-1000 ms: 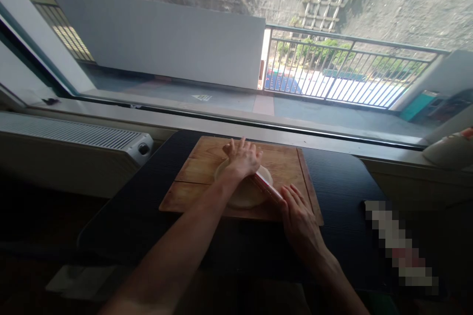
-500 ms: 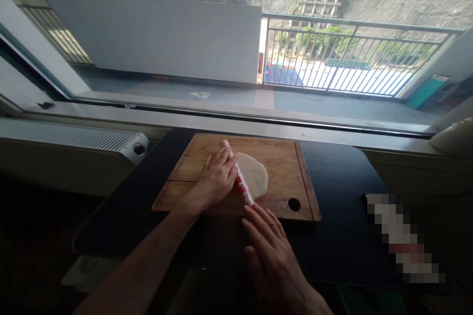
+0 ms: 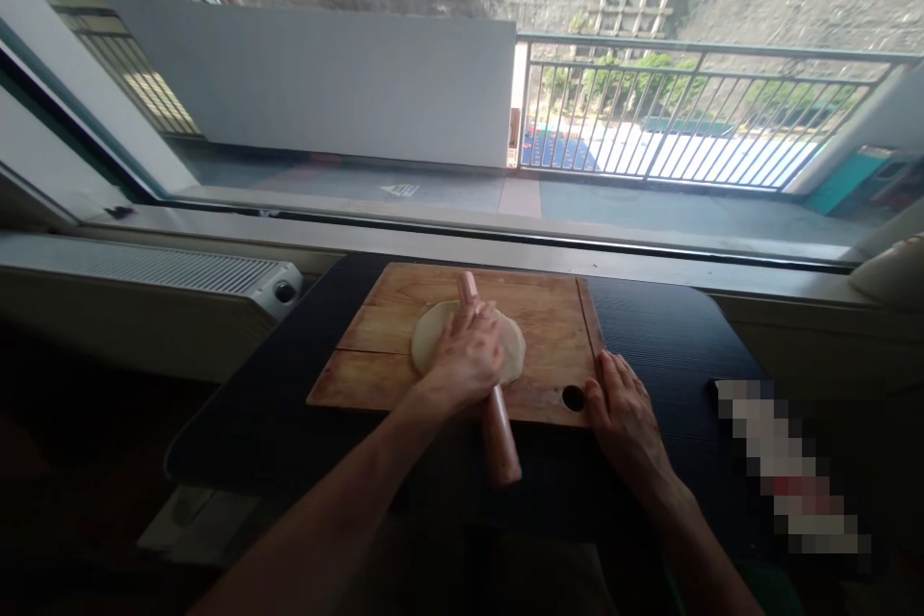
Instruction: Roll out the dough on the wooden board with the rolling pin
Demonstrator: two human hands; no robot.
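A round, flattened sheet of dough (image 3: 431, 332) lies on a wooden cutting board (image 3: 555, 308). Across the dough rests a wooden rolling pin (image 3: 500, 438), its near end sticking out past the board's front edge. My left hand (image 3: 468, 351) is over the middle of the pin, fingers closed on it and somewhat blurred; it hides the pin's centre and some dough. My right hand (image 3: 625, 404) grips the board's right edge near the front corner, thumb beside the round hole (image 3: 573, 397) and fingers along the side.
The board sits on a dark table (image 3: 671, 346) with rounded corners. A white radiator (image 3: 180, 274) stands to the left, under a window sill (image 3: 433, 241). A pixelated object (image 3: 786, 462) is at the table's right. Outside the window is a railing (image 3: 671, 115).
My left hand and the rolling pin have shifted right and towards me over the dough, uncovering its left part. My right hand has left the pin's near end for the board's right edge.
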